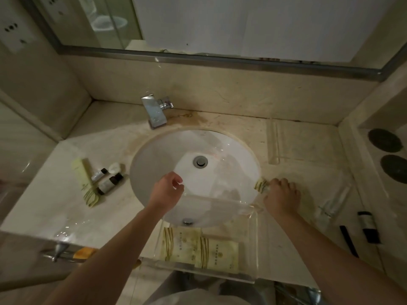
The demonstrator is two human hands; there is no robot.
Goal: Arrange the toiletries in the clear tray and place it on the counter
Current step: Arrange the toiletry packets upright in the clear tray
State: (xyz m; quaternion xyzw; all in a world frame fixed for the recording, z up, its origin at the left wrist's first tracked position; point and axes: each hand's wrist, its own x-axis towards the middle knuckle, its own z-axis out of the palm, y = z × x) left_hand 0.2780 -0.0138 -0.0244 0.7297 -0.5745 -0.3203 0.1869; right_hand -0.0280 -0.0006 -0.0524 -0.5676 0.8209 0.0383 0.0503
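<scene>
A clear acrylic tray (253, 241) lies across the sink's front edge with two cream striped packets (198, 247) in it. My left hand (166, 191) hovers over the tray's far rim, fingers loosely curled, holding nothing. My right hand (283, 197) grips a small striped cream packet (261, 186) on the counter just right of the sink. Left of the sink lie a long cream box (84, 181), two small dark-capped bottles (108, 183) and a round white item (114, 167).
The white sink (231, 150) has a chrome tap (155, 111) behind it. A second clear tray (273, 142) lies at the back right. A clear wrapped item (330, 208), a black comb (349, 241) and a dark tube (369, 226) lie at the right. A towel bar (59, 253) sticks out at the lower left.
</scene>
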